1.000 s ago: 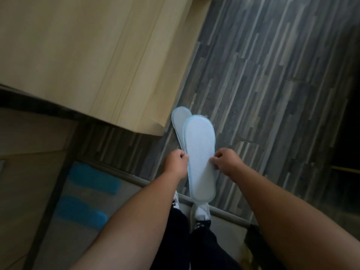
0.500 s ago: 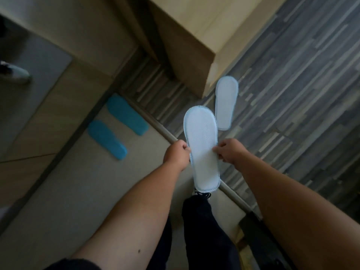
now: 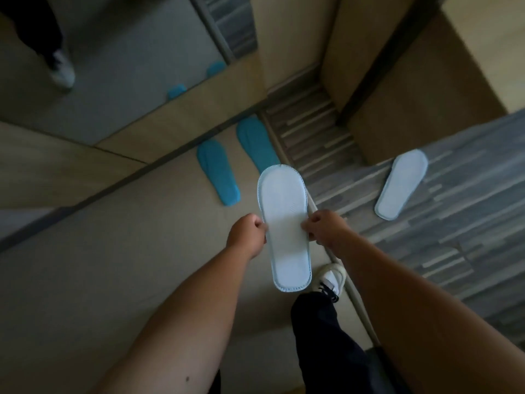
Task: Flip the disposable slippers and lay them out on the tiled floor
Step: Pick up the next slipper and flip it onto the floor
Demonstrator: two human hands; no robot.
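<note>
A pale blue disposable slipper hangs in the air in front of me, flat sole side up, toe pointing away. My left hand pinches its left edge and my right hand pinches its right edge. A second pale slipper lies sole up on the grey striped floor to the right. Two darker blue slippers lie side by side on the beige tiled floor ahead, close to the wall.
A mirror on the wall ahead reflects the blue slippers and a leg with a white shoe. A wooden cabinet stands at the upper right. A metal threshold strip divides the two floors. My white shoe stands by it.
I have turned left with the held slipper: the blue pair and the beige floor moved toward the centre, and the slipper lying on the striped floor shifted right.
</note>
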